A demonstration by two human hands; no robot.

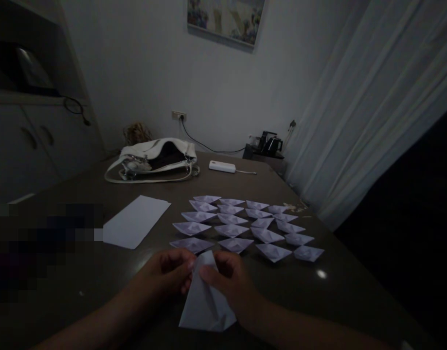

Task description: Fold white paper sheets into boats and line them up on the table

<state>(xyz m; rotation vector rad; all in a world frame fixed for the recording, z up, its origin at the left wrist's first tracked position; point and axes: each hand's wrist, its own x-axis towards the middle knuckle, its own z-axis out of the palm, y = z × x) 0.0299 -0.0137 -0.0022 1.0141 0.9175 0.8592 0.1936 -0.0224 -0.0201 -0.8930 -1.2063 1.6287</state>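
Between my hands is a folded sheet of white paper (205,308), narrow at the top and wide at the bottom, held above the near part of the table. My left hand (170,272) pinches its upper left edge with thumb and fingers. On the other side, my right hand (234,284) grips it, thumb pressed on the front face and fingers behind. Just beyond my hands, several folded paper boats (232,231) stand in rows. To their left lies a stack of white paper sheets (135,221).
A white handbag (157,158) sits open at the table's far side. Right of it lies a white power bank (222,166) with a short cable. A black kettle (272,144) stands on a small stand beyond the table (303,291). A sheer curtain (354,97) hangs at right.
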